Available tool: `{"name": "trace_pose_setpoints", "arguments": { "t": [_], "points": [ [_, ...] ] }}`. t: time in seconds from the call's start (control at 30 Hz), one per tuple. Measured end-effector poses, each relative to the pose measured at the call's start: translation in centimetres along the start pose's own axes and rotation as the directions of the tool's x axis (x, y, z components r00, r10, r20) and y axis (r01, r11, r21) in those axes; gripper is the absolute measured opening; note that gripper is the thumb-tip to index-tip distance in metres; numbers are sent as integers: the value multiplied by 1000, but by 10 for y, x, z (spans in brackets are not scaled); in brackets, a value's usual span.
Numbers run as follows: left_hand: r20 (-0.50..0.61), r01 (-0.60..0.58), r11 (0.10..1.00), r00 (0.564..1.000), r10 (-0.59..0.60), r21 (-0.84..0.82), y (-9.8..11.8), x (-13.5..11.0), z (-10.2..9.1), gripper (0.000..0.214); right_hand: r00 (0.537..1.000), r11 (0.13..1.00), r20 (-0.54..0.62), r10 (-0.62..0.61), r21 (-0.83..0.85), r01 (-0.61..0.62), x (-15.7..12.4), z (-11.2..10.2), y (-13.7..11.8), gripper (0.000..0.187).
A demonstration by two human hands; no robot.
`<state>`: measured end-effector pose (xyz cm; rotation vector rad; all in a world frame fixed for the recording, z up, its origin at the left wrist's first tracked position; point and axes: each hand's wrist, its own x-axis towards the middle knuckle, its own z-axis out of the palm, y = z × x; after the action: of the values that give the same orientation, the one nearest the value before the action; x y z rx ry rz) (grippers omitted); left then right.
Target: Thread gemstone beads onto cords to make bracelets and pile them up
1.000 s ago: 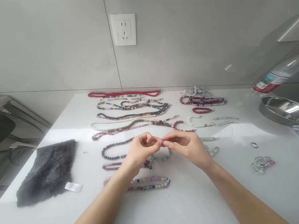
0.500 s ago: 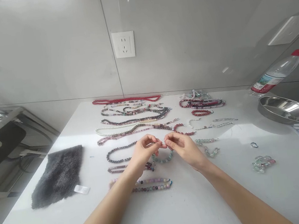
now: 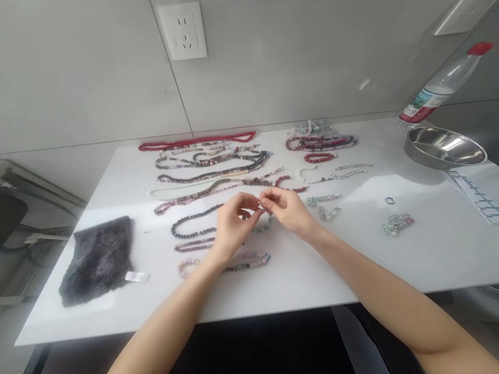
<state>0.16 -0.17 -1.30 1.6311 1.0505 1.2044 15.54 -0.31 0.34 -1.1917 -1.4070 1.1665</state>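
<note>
Left hand [image 3: 234, 222] and right hand [image 3: 290, 212] meet at the fingertips, anything pinched indiscernible, partly hiding green beads [image 3: 263, 228].

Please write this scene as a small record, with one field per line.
Pose: left hand and right hand close together; any held item too small to tell
Nearby: curved strand of pale green round beads, partly hidden
Left side: dark grey furry cloth
Right side: round shiny metal bowl; clear plastic bottle, red cap
Surface: flat white table
</note>
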Motion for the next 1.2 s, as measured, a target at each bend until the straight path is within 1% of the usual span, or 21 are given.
{"name": "trace_pose_setpoints", "arguments": {
  "t": [0.13, 0.27, 0.37, 0.43, 0.5, 0.57, 0.73, 0.83, 0.97, 1.03, 1.1, 1.13, 1.2],
  "points": [
    [-36, -137, 987, 989, 140, 83, 1, -3, 0, 13, 1000, 1000, -6, 9, 27, -9, -1, 1, -1, 23],
    [-46, -288, 940, 953, 301, 180, -1, -4, 0, 5, 1000, 999, -10, 18, 38, -18, -2, 2, 0, 24],
    [-42, -349, 899, 927, 372, 266, -4, -4, -2, 8, 1000, 999, -12, 27, 37, -26, -2, 3, 0, 23],
    [-13, -367, 873, 920, 392, 322, -6, -4, -3, 13, 999, 999, -10, 36, 39, -36, -2, 2, 0, 23],
    [43, -361, 852, 927, 374, 380, -7, -5, -5, 18, 999, 998, -1, 45, 39, -45, -2, 2, -2, 23],
    [91, -333, 843, 941, 326, 423, -8, -6, -7, 23, 999, 998, 8, 51, 37, -51, -3, 1, -4, 25],
    [124, -273, 873, 962, 243, 404, -8, -7, -9, 26, 998, 998, -20, 57, 39, -56, -2, -1, -5, 26],
    [173, -292, 855, 955, 239, 429, -5, -5, -7, 28, 996, 994, -21, 84, 72, -83, -1, -3, -5, 26],
    [215, -347, 808, 937, 275, 476, -2, -2, -5, 28, 993, 985, 21, 114, 130, -116, -1, -4, -7, 27],
    [202, -358, 825, 933, 297, 438, 1, 0, -3, 25, 992, 981, 41, 116, 152, -121, -2, -4, -8, 29],
    [169, -336, 881, 941, 295, 333, 4, 1, -3, 20, 991, 976, 50, 123, 172, -130, -3, -4, -8, 31],
    [150, -300, 918, 952, 269, 258, 6, 2, -3, 17, 990, 974, 53, 128, 183, -135, -3, -3, -8, 32],
    [127, -174, 982, 978, 164, 79, 9, 3, -3, 13, 988, 966, 80, 134, 214, -148, -3, -2, -7, 34]
  ]
}}
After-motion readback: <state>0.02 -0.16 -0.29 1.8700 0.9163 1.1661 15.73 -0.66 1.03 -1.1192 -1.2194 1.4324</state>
